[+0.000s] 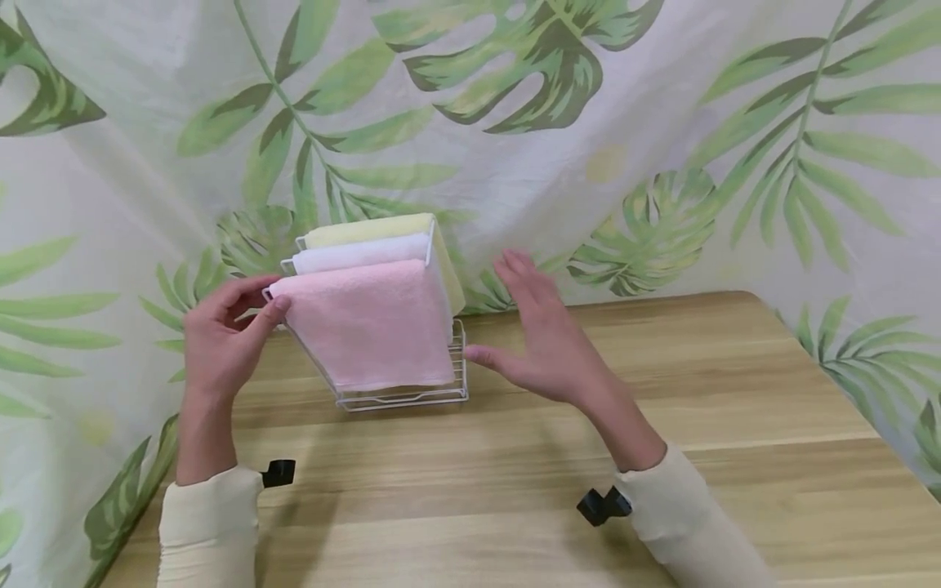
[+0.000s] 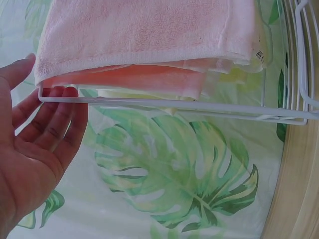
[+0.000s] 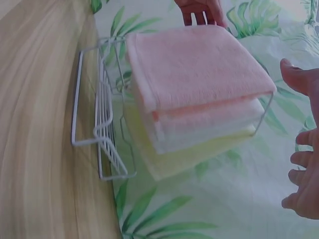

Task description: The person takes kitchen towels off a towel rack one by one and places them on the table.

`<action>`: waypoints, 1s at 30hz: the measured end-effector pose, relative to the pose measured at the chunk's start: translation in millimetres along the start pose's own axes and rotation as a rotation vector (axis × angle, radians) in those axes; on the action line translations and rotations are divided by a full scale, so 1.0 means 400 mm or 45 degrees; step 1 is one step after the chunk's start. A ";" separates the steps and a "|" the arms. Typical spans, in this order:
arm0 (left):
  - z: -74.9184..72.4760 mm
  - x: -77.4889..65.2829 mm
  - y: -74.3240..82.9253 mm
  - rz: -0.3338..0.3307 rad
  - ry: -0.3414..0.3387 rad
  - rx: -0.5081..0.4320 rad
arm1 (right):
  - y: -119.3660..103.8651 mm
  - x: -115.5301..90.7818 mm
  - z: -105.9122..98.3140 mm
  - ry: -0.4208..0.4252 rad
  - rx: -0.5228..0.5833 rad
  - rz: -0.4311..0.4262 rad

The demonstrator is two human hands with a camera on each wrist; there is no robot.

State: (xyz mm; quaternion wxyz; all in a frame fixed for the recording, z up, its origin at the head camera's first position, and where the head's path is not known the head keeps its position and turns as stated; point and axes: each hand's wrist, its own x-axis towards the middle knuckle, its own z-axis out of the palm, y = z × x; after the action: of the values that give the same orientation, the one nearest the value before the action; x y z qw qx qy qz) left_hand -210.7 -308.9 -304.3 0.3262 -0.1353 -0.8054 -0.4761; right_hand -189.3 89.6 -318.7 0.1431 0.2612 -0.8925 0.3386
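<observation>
A white wire rack (image 1: pixel 397 403) stands on the wooden table, with a pink towel (image 1: pixel 367 327), a white towel (image 1: pixel 360 250) and a yellow towel (image 1: pixel 371 229) draped over its bars, pink in front. At the rack's upper left corner is my left hand (image 1: pixel 220 331). In the left wrist view, its fingertips (image 2: pixel 70 92) lie against the wire corner beside the pink towel, and the thumb (image 2: pixel 22 69) sticks out apart from it. My right hand (image 1: pixel 547 339) hovers to the right of the rack, fingers extended and thumb spread, holding nothing.
Behind the table hangs a leaf-patterned cloth (image 1: pixel 529 188), close to the rack's back. The wooden tabletop (image 1: pixel 456 498) stretches in front of the rack and off to the right, with its far edge just behind the rack. Black mounts (image 1: pixel 279 473) sit at both wrists.
</observation>
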 end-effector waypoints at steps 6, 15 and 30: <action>-0.003 0.000 0.004 -0.037 0.030 0.018 | -0.034 0.042 0.013 0.038 0.043 -0.122; -0.004 0.003 0.008 -0.041 0.043 0.021 | -0.075 0.101 0.008 0.085 0.040 -0.289; 0.006 -0.002 0.005 -0.044 0.040 0.011 | -0.149 0.231 -0.001 0.043 0.062 -0.454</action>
State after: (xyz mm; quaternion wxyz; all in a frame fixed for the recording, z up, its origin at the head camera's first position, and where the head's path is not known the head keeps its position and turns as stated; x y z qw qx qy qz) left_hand -209.9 -305.5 -304.2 0.3310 -0.1126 -0.8045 -0.4802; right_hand -231.8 18.0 -246.7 0.2095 0.4130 -0.8211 0.3336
